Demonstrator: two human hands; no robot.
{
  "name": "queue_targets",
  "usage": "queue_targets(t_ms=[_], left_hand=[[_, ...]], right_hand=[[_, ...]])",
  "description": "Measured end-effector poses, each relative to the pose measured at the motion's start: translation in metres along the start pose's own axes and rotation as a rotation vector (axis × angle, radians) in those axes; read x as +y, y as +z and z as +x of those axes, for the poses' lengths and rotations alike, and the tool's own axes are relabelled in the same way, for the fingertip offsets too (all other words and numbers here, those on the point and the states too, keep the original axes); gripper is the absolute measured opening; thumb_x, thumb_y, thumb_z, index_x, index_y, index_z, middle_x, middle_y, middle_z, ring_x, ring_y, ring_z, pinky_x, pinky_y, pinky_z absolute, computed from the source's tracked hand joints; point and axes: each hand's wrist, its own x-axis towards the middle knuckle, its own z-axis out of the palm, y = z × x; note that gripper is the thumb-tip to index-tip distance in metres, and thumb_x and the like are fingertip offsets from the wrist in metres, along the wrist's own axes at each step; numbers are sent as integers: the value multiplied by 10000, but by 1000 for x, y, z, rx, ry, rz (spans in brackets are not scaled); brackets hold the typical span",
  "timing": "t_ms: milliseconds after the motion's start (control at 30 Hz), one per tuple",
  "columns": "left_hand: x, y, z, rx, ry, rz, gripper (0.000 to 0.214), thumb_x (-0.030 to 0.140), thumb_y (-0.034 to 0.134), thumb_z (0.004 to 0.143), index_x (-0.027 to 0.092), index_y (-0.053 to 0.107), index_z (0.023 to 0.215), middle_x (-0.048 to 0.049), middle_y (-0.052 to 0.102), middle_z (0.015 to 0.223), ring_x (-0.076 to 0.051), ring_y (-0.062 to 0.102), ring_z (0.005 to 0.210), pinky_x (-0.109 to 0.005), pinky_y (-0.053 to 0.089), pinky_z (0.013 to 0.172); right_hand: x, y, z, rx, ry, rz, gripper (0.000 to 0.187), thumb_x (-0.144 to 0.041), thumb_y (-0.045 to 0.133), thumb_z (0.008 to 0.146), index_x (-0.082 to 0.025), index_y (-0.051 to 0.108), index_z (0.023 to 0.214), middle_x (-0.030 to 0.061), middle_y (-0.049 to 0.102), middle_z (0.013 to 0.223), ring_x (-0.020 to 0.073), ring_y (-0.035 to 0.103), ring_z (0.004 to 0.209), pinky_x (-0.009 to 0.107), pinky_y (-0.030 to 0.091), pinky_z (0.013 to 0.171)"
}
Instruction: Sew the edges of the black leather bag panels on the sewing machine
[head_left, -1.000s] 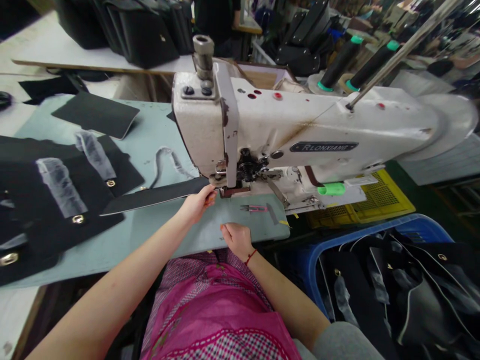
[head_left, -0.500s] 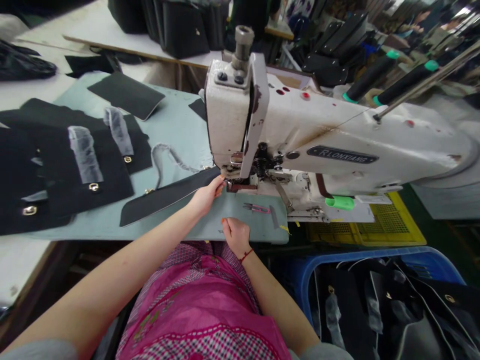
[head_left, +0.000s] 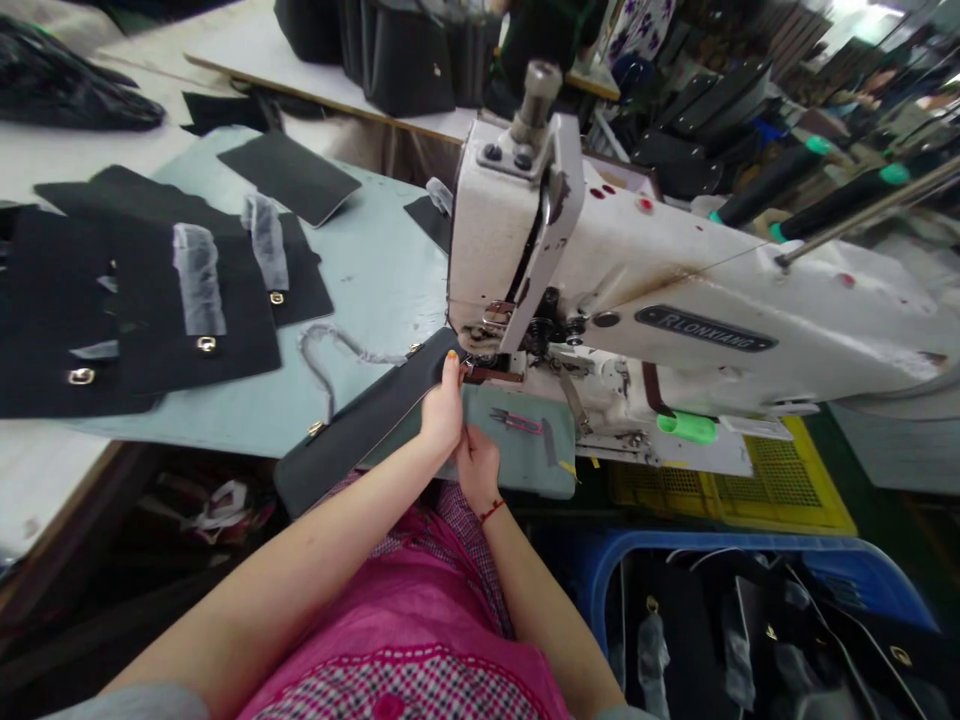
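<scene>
workpiece (head_left: 367, 420): left of sewing machine (head_left: 645, 285) | snips (head_left: 517, 421): before machine | tub (head_left: 739, 541): right

I saw pink-handled snips (head_left: 519, 422) lying near the right edge of the worktop (head_left: 382, 265). Off its front right corner I made out a blue bin (head_left: 675, 540), with a yellow crate (head_left: 814, 492) beyond. Black bags (head_left: 409, 65) stood near a white table's (head_left: 247, 45) edge.
</scene>
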Motion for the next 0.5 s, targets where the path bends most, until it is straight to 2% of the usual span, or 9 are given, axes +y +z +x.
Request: queue_targets(t_ms=[67,133,200,267,333,367,433,500], left_hand=[[2,-5,-15,-19,53,-62,457,570,516,877,189,579,634,-26,552,620,-175,571,646,-292,469,655],[6,-20,-34,-140,105,-134,370,489,528,887,196,534,661,5,481,604,-138,483,567,-262,421,556],[17,-44,-49,-328,140,-156,250,419,569,876,206,549,745,13,481,640,-131,468,570,-251,418,544],[39,-68,-49,-439,210,-120,142,370,599,864,228,589,865,4,540,709,-141,513,618,-259,457,588],[70,-82,-26,-446,360,-21,135,345,619,847,238,610,929,-14,615,819,-157,578,702,-283,501,689],[87,-83,-8,-467,431,66,154,335,632,834,232,624,948,-25,645,875,-171,610,772,-302,511,766],[116,-73,34,-597,493,333,195,282,720,740,194,665,905,-45,679,911,-206,632,886,-330,494,880],[134,-54,70,-801,485,534,253,223,795,628,170,701,857,-47,702,895,-235,631,933,-325,486,895]], right_hand=[[-14,-9,8,23,72,166,394,-368,343,998,-188,583,742,23,621,638,135,538,554,233,385,535],[-32,-18,17,47,142,305,427,-447,340,999,-176,615,817,46,659,699,139,576,580,230,424,529],[-50,-23,29,38,211,436,463,-523,368,981,-164,640,869,67,683,745,144,611,608,223,451,515],[-67,-23,41,-15,272,561,513,-593,393,954,-154,653,902,76,692,754,146,632,609,214,462,491],[-81,-17,54,-75,323,647,558,-652,403,926,-151,647,890,68,684,720,138,629,564,201,455,457],[-87,-12,60,-102,343,669,574,-672,403,915,-152,637,858,60,673,692,133,624,540,196,452,445],[-93,-1,70,-126,373,684,582,-691,399,903,-160,605,783,44,642,646,130,615,513,197,456,439],[-94,10,75,-80,381,665,557,-679,407,901,-177,559,713,29,608,621,135,609,509,210,468,446]])
